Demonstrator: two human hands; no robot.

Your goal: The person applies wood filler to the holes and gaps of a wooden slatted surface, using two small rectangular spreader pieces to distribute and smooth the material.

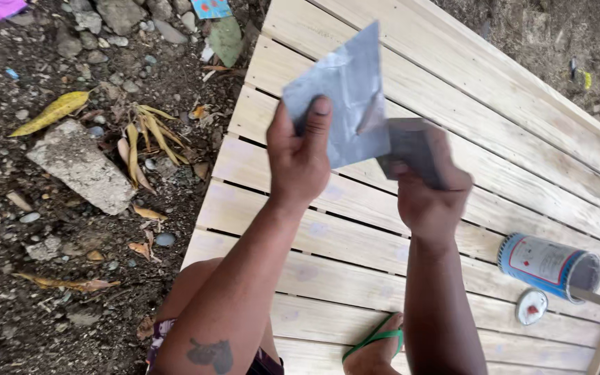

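Left hand is up at the centre of the frame, thumb pressed flat against a grey sheet of sandpaper and fingers closed behind it. The sheet rises from that grip toward the upper middle, its long edge tilted up and to the right. Right hand, just beside it and a touch lower, is wrapped around a darker folded piece, blurred, whose near edge meets the sheet's lower right corner. So both hands hold, and the left carries the big sheet. Below them lies the slatted wooden bench. At lower right an open paint tin lies on its side, its lid flat beside it. A sandalled foot rests on the bottom edge.
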